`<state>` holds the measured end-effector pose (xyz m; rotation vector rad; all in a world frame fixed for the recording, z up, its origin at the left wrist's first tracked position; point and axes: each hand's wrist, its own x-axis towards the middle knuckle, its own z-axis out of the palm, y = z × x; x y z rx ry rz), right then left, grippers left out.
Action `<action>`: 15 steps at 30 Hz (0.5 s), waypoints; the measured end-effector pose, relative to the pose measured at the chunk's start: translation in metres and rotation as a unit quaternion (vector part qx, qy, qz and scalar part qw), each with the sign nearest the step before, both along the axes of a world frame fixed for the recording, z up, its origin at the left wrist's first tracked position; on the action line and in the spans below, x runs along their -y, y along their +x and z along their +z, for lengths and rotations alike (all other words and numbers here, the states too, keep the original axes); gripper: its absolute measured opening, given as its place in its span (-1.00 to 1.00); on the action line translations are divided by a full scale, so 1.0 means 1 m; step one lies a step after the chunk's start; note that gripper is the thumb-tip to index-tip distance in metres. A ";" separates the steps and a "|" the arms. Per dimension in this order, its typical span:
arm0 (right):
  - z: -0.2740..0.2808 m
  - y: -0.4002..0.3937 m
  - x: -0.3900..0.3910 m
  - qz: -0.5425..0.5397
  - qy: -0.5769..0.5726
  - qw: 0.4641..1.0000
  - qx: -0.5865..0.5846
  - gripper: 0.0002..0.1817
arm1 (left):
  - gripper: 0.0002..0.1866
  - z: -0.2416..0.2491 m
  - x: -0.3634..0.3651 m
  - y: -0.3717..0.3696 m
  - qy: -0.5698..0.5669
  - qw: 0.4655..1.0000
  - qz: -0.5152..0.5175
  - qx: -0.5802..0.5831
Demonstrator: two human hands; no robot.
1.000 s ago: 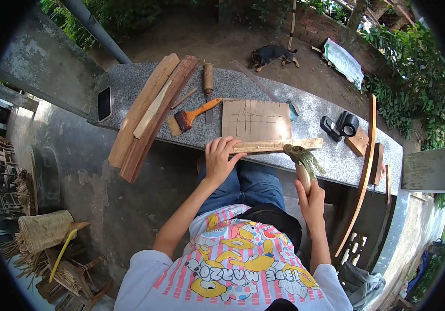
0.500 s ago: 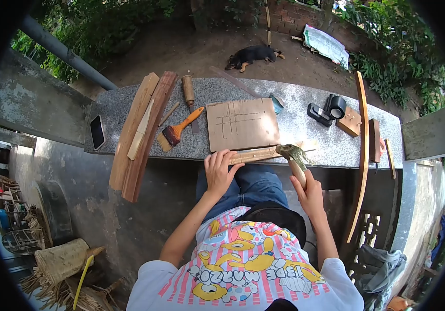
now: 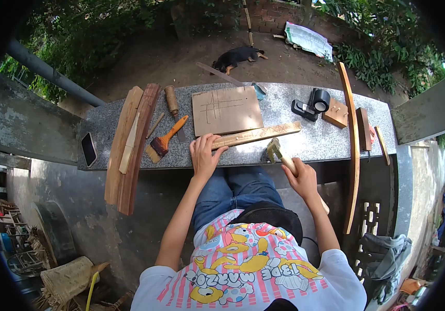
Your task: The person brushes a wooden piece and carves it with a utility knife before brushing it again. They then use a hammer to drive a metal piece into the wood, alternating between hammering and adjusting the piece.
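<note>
My right hand is wrapped round the pale wooden handle of a hammer. The metal head is near the bench's front edge, just below a narrow wooden strip and apart from it. Pencilled crosses mark the strip's right end. My left hand grips the strip's left end, thumb along the near side and fingers over the top. Directly behind the strip lies a flat board with pencil lines drawn on it.
On the stone bench lie a paintbrush, a chisel, long planks and a phone. To the right are a black device, a wooden block and a long curved strip. A dog lies beyond.
The hammer head has come off the strip, moving down and toward me, and no longer covers its right half. My left hand stays on the strip. The whole view has shifted slightly.
</note>
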<state>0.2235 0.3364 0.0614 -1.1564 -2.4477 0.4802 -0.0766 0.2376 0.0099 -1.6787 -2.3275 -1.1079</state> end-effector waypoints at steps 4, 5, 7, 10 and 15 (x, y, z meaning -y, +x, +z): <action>-0.002 -0.003 0.005 -0.009 -0.032 0.999 -0.025 -0.64 | -0.59 0.000 -0.003 -0.006 -0.004 1.000 -0.003 0.000; -0.002 -0.004 0.006 -0.010 -0.036 0.999 -0.026 -0.63 | -0.59 -0.002 -0.001 -0.005 -0.003 1.000 -0.009 0.001; -0.004 -0.003 0.004 -0.016 -0.022 0.999 -0.019 -0.63 | -0.58 -0.004 0.003 -0.004 -0.003 1.000 0.002 -0.006; -0.003 0.000 -0.003 -0.014 0.022 1.000 -0.012 -0.62 | -0.59 -0.005 0.014 -0.002 0.001 1.000 0.008 -0.006; -0.002 0.003 -0.018 -0.013 0.085 0.996 -0.026 -0.63 | -0.58 -0.002 0.036 -0.011 -0.012 1.000 0.016 -0.002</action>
